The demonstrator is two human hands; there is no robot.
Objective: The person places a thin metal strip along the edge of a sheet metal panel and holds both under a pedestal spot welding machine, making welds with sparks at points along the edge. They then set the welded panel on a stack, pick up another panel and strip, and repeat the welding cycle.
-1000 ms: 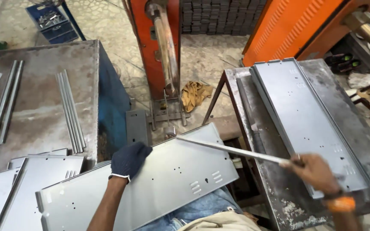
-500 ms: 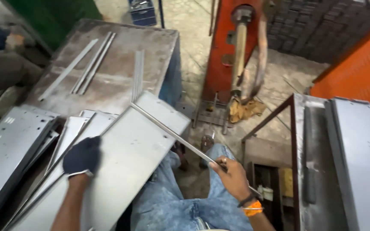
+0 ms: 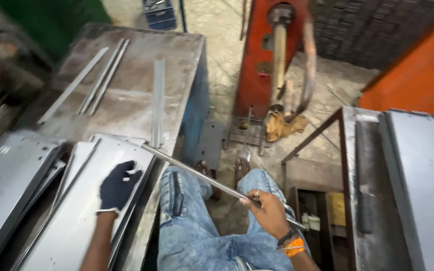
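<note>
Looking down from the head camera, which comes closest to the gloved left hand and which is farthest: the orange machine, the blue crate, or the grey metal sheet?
Starting from the left hand:
1. Grey metal sheet: right under the hand, which rests on it, lower left.
2. Orange machine: upright, beyond the workbench, upper middle.
3. Blue crate: on the floor at the top edge, farthest away.

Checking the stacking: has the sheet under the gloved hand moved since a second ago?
Yes. The sheet under the left hand went from the lap leftward onto the pile beside the table.
</note>
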